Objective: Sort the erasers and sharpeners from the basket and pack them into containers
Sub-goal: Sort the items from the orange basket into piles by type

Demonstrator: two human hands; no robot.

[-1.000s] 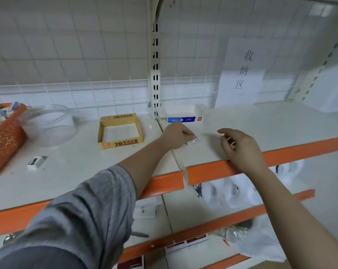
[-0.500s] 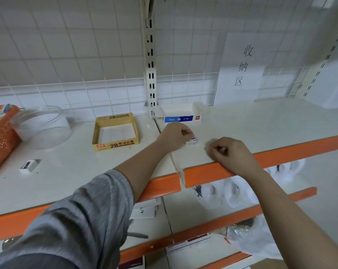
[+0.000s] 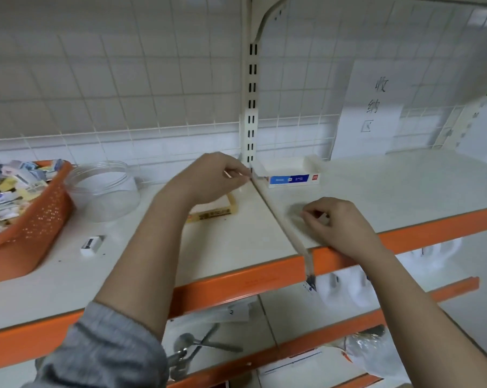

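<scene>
Hands were both above the white shelf point(image 3: 390, 189). The left hand point(image 3: 211, 177) hovered over the yellow box point(image 3: 213, 211), just left of the white and blue box point(image 3: 288, 172); its grip was curled, pinching something small I could not identify. The right hand point(image 3: 339, 222) rested near the shelf's orange edge, its grip closed around a small pale eraser point(image 3: 324, 218). Another eraser point(image 3: 92, 245) lay well apart, beside the orange basket point(image 3: 32, 233) and the clear jar point(image 3: 105, 191).

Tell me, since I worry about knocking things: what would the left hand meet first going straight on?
Probably the white box by the shelf post; the left hand's fingers point right toward it. Depth is unclear.
</scene>
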